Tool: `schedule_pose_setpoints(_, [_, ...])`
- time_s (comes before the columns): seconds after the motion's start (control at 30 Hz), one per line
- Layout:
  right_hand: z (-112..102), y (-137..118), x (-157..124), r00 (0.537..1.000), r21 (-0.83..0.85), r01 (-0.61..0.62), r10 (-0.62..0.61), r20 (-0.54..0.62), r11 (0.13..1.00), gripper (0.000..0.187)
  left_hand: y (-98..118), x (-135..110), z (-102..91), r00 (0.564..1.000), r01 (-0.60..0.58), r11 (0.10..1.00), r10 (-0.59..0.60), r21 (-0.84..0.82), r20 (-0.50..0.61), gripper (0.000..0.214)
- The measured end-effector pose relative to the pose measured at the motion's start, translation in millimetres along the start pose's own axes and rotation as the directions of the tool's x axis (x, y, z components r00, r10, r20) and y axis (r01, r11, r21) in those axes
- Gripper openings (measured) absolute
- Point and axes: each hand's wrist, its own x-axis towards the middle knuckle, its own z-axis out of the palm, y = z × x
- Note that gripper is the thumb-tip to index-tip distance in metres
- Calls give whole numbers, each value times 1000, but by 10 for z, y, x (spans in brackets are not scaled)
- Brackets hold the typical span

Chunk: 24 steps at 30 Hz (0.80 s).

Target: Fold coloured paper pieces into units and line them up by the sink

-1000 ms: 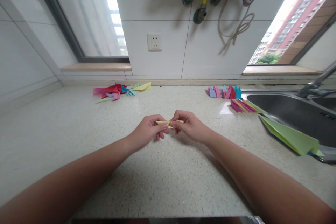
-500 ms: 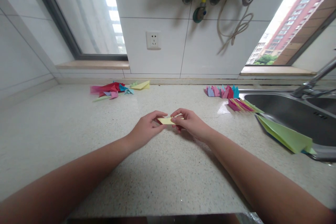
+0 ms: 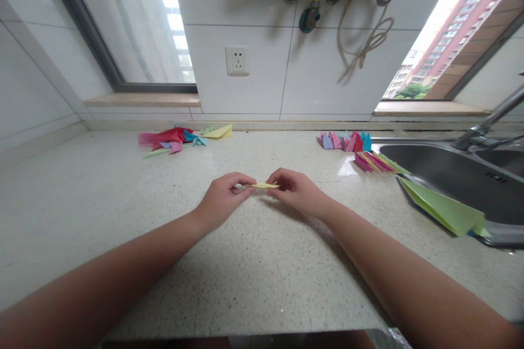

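Observation:
A small piece of folded yellow paper is held just above the speckled countertop, seen nearly edge-on. My left hand pinches its left end between thumb and fingers. At the right end, my right hand grips it the same way, with the fingertips close to those of the left. Part of the paper is covered by the fingers, so its full folded shape is hidden.
Colourful folded papers lie at the back left. Standing folded pieces and a magenta-and-yellow bundle sit at the back right. A large green paper fold rests beside the steel sink.
The yellow paper has tipped from showing its flat face to nearly edge-on. My right fingers have shifted from over its face to its right end.

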Motion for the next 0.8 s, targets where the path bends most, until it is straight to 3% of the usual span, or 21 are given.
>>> schedule_pose_setpoints(0.17, [19, -89, -26, 988, -155, 149, -152, -3, 977, 7, 29, -25, 18, 998, 16, 1000, -15, -13, 55, 20])
schedule_pose_setpoints(0.37, [48, -109, -39, 969, -264, 245, -247, 28, 933, 4, 77, -39, -8, 992, -15, 999, 11, 28, 127, 19])
schedule_pose_setpoints(0.67, [77, -143, -41, 888, -417, 434, -458, 49, 798, 7, 98, -52, -12, 997, -34, 996, 29, 81, 66, 15])
schedule_pose_setpoints(0.8, [100, -137, -29, 868, -478, 456, -494, 53, 751, 6, 120, -64, 1, 998, -43, 993, 37, 107, 57, 16])
